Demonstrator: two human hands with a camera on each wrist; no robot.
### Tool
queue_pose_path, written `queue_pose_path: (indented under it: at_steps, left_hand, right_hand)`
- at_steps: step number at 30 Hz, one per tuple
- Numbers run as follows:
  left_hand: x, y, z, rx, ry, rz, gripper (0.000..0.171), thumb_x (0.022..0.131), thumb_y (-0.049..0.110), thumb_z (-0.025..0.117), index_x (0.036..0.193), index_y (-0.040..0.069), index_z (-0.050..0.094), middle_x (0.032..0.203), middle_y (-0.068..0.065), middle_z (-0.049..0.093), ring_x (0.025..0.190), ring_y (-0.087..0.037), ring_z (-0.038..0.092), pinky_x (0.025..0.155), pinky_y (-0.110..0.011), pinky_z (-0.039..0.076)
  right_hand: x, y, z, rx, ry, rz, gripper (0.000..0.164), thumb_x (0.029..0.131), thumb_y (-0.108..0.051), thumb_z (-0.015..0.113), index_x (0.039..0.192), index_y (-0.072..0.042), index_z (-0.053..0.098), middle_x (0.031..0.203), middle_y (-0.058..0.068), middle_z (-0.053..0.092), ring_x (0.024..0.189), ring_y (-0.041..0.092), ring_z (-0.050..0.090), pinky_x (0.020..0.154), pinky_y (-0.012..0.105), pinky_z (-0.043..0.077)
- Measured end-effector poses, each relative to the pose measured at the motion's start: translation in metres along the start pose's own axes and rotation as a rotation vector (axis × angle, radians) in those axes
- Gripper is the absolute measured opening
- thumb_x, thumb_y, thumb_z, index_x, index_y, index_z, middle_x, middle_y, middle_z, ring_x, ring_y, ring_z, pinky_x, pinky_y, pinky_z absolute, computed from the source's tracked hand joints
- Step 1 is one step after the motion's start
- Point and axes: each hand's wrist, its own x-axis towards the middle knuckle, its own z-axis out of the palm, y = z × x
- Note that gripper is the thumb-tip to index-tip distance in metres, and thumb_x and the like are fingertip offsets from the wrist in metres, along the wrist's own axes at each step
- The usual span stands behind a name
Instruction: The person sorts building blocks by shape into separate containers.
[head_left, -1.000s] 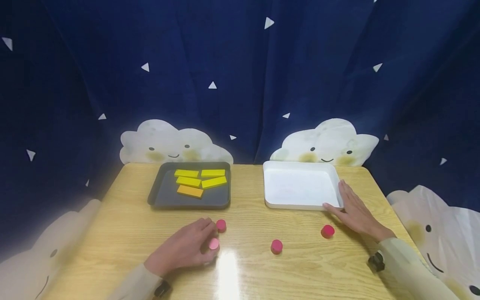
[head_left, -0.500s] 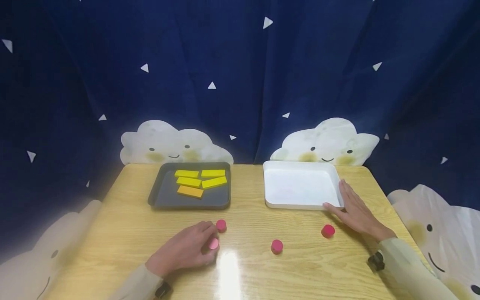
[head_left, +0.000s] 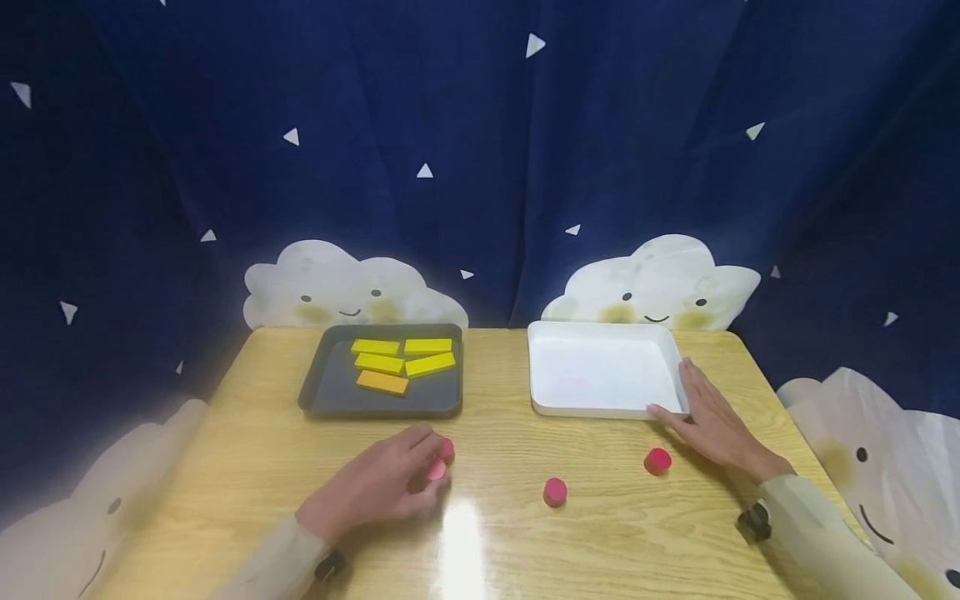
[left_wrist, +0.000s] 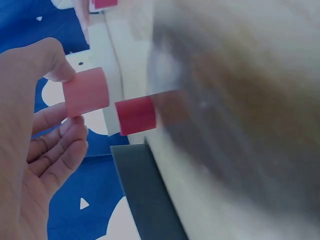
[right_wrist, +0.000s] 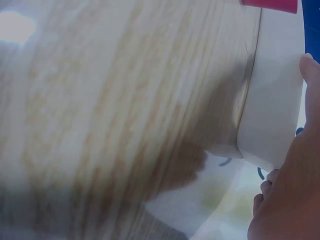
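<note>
My left hand [head_left: 378, 482] pinches a light pink cylinder block [head_left: 437, 470] between thumb and fingers. In the left wrist view this pink block [left_wrist: 86, 92] is held up off the table. Just beyond it a darker red cylinder block [left_wrist: 136, 116] stands on the table, apart from the held one. From the head view that red block [head_left: 448, 451] is partly hidden by my fingers. My right hand [head_left: 712, 427] rests at the near right corner of a white tray [head_left: 600, 375], thumb on the front rim and the other fingers straight along the right side.
Two more red cylinder blocks stand on the wooden table: one in the middle [head_left: 555, 492], another [head_left: 657, 462] near my right hand. A dark grey tray [head_left: 333, 400] at back left bears several yellow blocks [head_left: 429, 365] and an orange block [head_left: 382, 383]. A blue curtain [head_left: 480, 167] hangs behind.
My left hand has shifted slightly away from me and to the right with the pink block, which now overlaps the red block in the head view. My right hand stays put.
</note>
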Motion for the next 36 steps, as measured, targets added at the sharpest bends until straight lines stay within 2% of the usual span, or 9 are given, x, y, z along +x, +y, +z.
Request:
queue_pose_path:
  at_steps: [4,12,21,26,30,36]
  left_hand:
    - [0.012,-0.005,-0.008,0.003,-0.011,0.015,0.028,0.084,0.016,0.077,0.109,0.014,0.065,0.100,0.006,0.059,0.087,-0.006,0.054,0.078,-0.017,0.054]
    - [0.047,-0.015,-0.018,0.072,-0.024,0.037,0.021,0.087,0.021,0.074,0.099,0.015,0.058,0.093,0.005,0.053,0.082,-0.008,0.050,0.070,-0.017,0.050]
    - [0.099,-0.019,-0.023,0.076,-0.108,-0.031,0.018,0.089,0.028,0.067,0.094,0.020,0.052,0.087,0.009,0.045,0.075,-0.007,0.047,0.064,-0.018,0.045]
    - [0.133,-0.022,-0.017,0.108,-0.112,0.009,0.019,0.089,0.026,0.067,0.100,0.015,0.056,0.091,0.004,0.049,0.081,-0.012,0.050,0.070,-0.022,0.048]
    - [0.159,-0.026,-0.006,0.106,-0.097,0.039,0.023,0.090,0.027,0.067,0.106,0.012,0.059,0.095,0.002,0.054,0.088,-0.014,0.054,0.077,-0.024,0.050]
    - [0.187,-0.027,0.011,0.182,-0.093,0.082,0.027,0.092,0.030,0.065,0.111,0.012,0.061,0.098,0.001,0.058,0.093,-0.015,0.055,0.082,-0.022,0.050]
  right_hand:
    - [0.001,-0.001,0.002,0.006,0.003,-0.003,0.112,0.105,-0.063,0.057,0.169,0.001,-0.009,0.178,0.024,-0.011,0.163,0.051,0.000,0.126,0.076,0.009]
    - [0.000,0.001,0.002,0.012,-0.001,0.007,0.112,0.104,-0.064,0.057,0.170,-0.002,-0.010,0.178,0.025,-0.010,0.162,0.051,0.001,0.125,0.077,0.009]
    - [-0.001,0.000,0.000,0.004,-0.002,0.005,0.113,0.104,-0.064,0.057,0.169,0.000,-0.010,0.177,0.026,-0.010,0.162,0.052,0.000,0.125,0.077,0.009]
    - [-0.002,0.000,-0.002,0.002,0.000,0.007,0.113,0.104,-0.063,0.058,0.169,0.001,-0.008,0.177,0.028,-0.007,0.162,0.053,0.001,0.125,0.078,0.009]
    - [-0.001,0.000,-0.002,0.001,-0.005,0.007,0.112,0.105,-0.064,0.056,0.169,0.001,-0.009,0.177,0.027,-0.011,0.162,0.053,0.000,0.125,0.078,0.008]
    - [0.002,-0.001,0.000,-0.003,-0.011,0.008,0.112,0.105,-0.065,0.056,0.169,0.000,-0.010,0.176,0.029,-0.008,0.162,0.053,0.000,0.125,0.078,0.008]
